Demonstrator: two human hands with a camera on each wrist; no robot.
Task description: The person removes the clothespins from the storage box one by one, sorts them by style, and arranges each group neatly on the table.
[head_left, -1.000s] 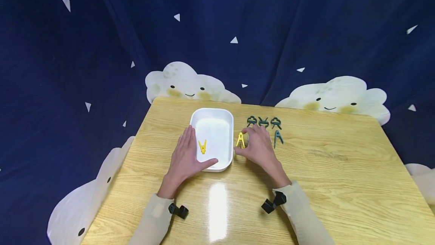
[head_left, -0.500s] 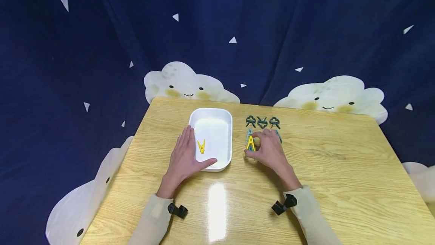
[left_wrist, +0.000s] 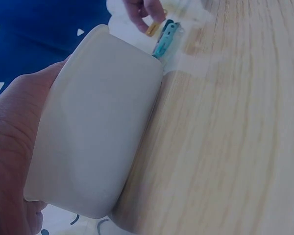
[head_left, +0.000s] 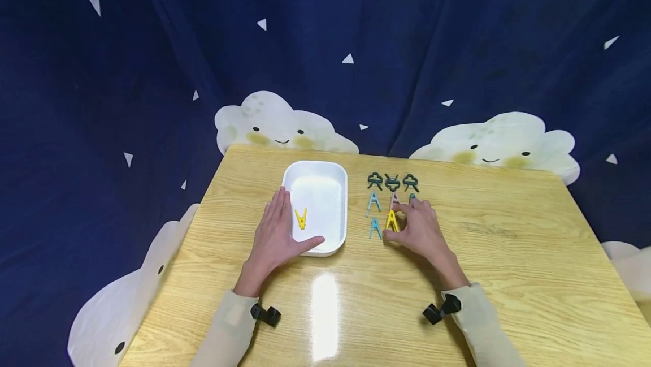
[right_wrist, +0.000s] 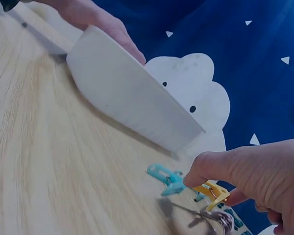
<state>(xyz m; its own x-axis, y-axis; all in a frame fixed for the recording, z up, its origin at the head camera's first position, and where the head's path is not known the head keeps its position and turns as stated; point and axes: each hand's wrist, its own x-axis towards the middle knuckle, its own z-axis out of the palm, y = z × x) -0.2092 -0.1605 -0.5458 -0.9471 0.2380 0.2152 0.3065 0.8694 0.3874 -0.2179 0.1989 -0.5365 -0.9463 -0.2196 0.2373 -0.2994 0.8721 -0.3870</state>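
Note:
My right hand (head_left: pixel 421 228) pinches a yellow clothespin (head_left: pixel 391 221) between thumb and fingers; in the right wrist view the yellow clothespin (right_wrist: pixel 214 192) is close above the table. Just left of it lie two light-blue clothespins (head_left: pixel 375 228), one behind the other. Behind the fingers a pinkish clothespin (head_left: pixel 394 199) and a dark teal clothespin (head_left: pixel 412 197) are partly hidden. My left hand (head_left: pixel 277 231) rests along the left side of a white tub (head_left: pixel 347 208), fingers straight and thumb reaching over its near rim. Inside the tub lies another yellow clothespin (head_left: pixel 301 219).
Three dark green cloud-shaped clips (head_left: pixel 392 182) lie in a row behind the clothespins. The wooden table (head_left: pixel 508 276) ends at the back against a dark blue curtain (head_left: pixel 325 44) with clouds on it.
My right hand has carried the yellow clothespin rightward, from beside the tub to the right of the light-blue clothespins, which now show fully. My left hand and the tub have stayed put.

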